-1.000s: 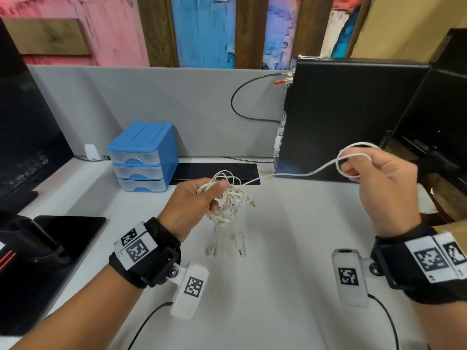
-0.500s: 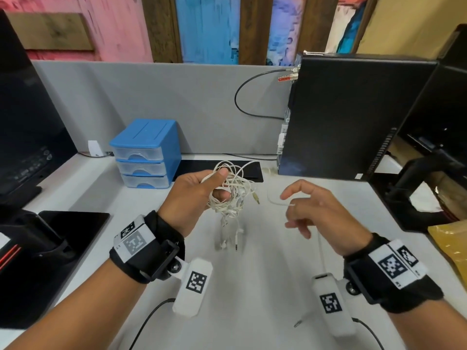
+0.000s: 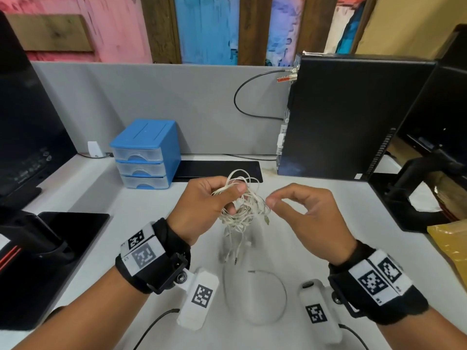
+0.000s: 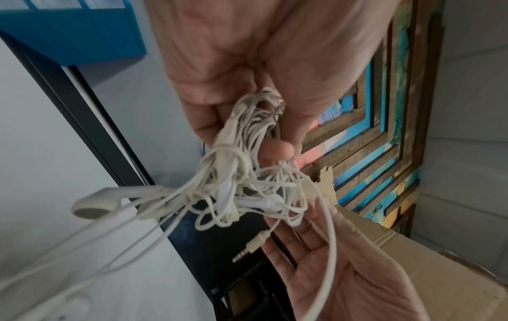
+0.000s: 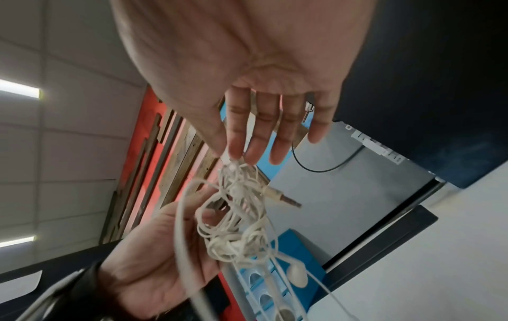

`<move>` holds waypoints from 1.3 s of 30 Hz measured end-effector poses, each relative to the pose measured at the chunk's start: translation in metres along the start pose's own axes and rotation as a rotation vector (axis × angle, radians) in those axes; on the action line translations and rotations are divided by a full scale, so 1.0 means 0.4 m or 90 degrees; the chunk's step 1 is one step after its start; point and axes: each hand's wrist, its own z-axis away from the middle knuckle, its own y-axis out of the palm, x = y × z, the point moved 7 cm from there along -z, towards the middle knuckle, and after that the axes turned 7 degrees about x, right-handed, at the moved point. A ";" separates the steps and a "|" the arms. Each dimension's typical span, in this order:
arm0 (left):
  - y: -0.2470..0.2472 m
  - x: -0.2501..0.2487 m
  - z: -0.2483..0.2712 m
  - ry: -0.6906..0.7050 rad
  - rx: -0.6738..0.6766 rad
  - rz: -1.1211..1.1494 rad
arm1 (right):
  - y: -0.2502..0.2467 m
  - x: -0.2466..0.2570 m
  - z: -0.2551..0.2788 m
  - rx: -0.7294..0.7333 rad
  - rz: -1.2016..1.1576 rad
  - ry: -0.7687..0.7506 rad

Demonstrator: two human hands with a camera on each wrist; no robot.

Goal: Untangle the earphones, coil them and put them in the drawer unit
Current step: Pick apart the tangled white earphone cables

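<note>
My left hand (image 3: pixel 233 195) grips a tangled bundle of white earphones (image 3: pixel 240 210) above the white desk. Thumb and fingers curl round its top (image 4: pixel 264 130). My right hand (image 3: pixel 271 201) is at the bundle's right edge, with thumb and index finger pinching a strand (image 5: pixel 229 155). Earbuds (image 4: pixel 93 204) and thin cables dangle below the knot, and the jack plug (image 4: pixel 247 249) sticks out toward the right palm. A freed length of cable (image 3: pixel 274 277) curves in a loop over the desk below. The blue drawer unit (image 3: pixel 146 152) stands at the back left with all three drawers closed.
A black computer tower (image 3: pixel 353 117) stands at the back right. A monitor (image 3: pixel 25 122) and its black base (image 3: pixel 63 248) fill the left side. A monitor arm (image 3: pixel 417 193) and a yellow bag (image 3: pixel 449 243) are at the right. A black pad (image 3: pixel 219 168) lies behind the hands.
My right hand let go of the loop it had pulled out to the right and came back to the tangle. The pulled length now hangs down in a loop. The left hand kept its grip.
</note>
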 end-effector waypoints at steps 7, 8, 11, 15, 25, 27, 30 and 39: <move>0.052 -0.017 0.016 0.030 0.153 0.079 | 0.026 -0.059 -0.006 0.070 -0.240 0.139; 0.061 -0.018 0.020 0.036 0.177 0.087 | 0.046 -0.058 -0.002 0.118 -0.296 0.155; 0.075 -0.023 0.025 0.051 0.208 0.095 | 0.094 -0.046 0.014 0.250 -0.360 0.175; 0.076 -0.033 0.027 0.066 0.209 0.096 | 0.098 -0.052 0.020 0.306 -0.360 0.171; 0.087 -0.046 0.035 0.092 0.229 0.083 | 0.093 -0.058 0.030 0.382 -0.446 0.153; 0.084 -0.048 0.035 0.098 0.217 0.082 | 0.087 -0.049 0.023 0.348 -0.440 0.153; 0.063 -0.041 0.026 0.079 0.167 0.108 | 0.054 -0.058 -0.002 0.191 -0.484 0.206; 0.012 -0.006 -0.003 0.009 0.087 0.184 | -0.067 -0.074 -0.018 0.061 -0.190 0.269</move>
